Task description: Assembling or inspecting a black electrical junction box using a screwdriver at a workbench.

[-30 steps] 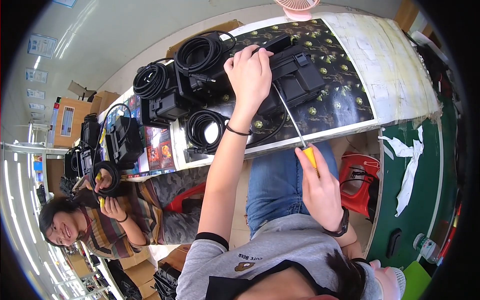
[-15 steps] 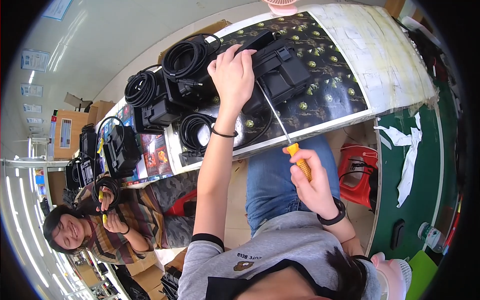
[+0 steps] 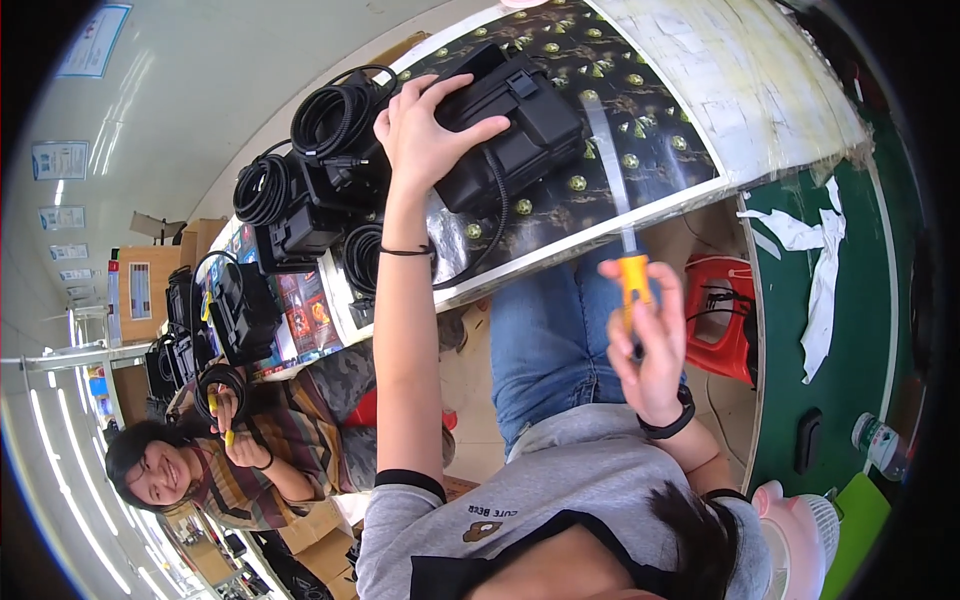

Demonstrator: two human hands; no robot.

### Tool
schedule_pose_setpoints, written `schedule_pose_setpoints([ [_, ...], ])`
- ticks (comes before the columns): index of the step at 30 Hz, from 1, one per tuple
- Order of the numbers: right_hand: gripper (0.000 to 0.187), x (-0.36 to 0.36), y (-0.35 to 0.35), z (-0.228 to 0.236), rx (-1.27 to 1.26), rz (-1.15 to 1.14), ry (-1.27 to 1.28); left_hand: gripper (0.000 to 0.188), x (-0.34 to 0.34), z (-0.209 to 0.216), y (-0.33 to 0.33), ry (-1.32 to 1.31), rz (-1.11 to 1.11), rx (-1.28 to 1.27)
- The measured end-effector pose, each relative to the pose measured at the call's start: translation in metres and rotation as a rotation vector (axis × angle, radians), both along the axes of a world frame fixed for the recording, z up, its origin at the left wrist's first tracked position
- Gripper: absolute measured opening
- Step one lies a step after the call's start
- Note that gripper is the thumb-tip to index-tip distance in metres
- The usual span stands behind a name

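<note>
A black plastic case point(image 3: 535, 115) with a latch lies on the dark patterned table mat. My left hand point(image 3: 420, 135) grips its left end, thumb over the near side and fingers spread along the top. A black cable point(image 3: 502, 195) runs from the case toward the table's near edge. My right hand point(image 3: 650, 335) is closed around the yellow handle of a screwdriver point(image 3: 633, 268), over my lap at the table edge. The screwdriver's long shaft is smeared by motion and points away over the mat, right of the case and apart from it.
More black cases with coiled cables point(image 3: 335, 115) stand to the left. A co-worker point(image 3: 270, 440) sits at left holding a coiled cable with yellow parts. A red stool point(image 3: 720, 320), a green table point(image 3: 840, 400) with torn white paper, a bottle point(image 3: 878, 443) and a pink fan point(image 3: 800, 530) are at right.
My right hand has swung the screwdriver right, away from the case. My left hand has shifted its hold on the case, thumb now spread out. The view has moved slightly.
</note>
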State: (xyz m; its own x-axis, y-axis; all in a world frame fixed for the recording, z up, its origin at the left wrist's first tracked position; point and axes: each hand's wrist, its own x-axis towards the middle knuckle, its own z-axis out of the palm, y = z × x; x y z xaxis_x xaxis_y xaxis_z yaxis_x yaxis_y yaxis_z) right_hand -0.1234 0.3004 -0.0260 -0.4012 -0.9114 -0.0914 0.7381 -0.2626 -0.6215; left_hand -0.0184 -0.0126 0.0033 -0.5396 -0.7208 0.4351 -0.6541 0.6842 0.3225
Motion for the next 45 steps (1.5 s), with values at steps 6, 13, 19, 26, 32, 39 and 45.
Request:
schedule_pose_setpoints([
  [6,0.044,-0.03,-0.004,-0.021,0.016,-0.339,0.173,0.083,0.003,0.004,0.002,-0.051,-0.083,-0.014],
  [13,0.069,-0.026,-0.028,-0.031,0.108,-0.259,0.176,0.081,0.002,0.005,0.008,-0.063,-0.082,-0.024],
  [19,0.053,-0.053,-0.057,-0.046,0.047,-0.34,0.081,0.086,0.013,0.009,0.023,0.034,-0.184,-0.078],
  [26,0.045,-0.072,-0.122,-0.023,0.017,-0.32,0.372,0.082,0.029,0.012,0.048,0.13,-0.271,-0.234],
  [32,0.034,-0.068,-0.139,-0.016,0.142,-0.225,0.611,0.067,0.039,0.008,0.065,0.23,-0.294,-0.316],
  [39,0.033,-0.084,-0.127,-0.034,-0.027,-0.196,0.738,0.058,0.048,0.001,0.081,0.249,-0.32,-0.394],
  [45,0.045,-0.081,-0.12,-0.042,-0.12,-0.263,0.774,0.06,0.059,0.007,0.066,0.297,-0.476,-0.218],
])
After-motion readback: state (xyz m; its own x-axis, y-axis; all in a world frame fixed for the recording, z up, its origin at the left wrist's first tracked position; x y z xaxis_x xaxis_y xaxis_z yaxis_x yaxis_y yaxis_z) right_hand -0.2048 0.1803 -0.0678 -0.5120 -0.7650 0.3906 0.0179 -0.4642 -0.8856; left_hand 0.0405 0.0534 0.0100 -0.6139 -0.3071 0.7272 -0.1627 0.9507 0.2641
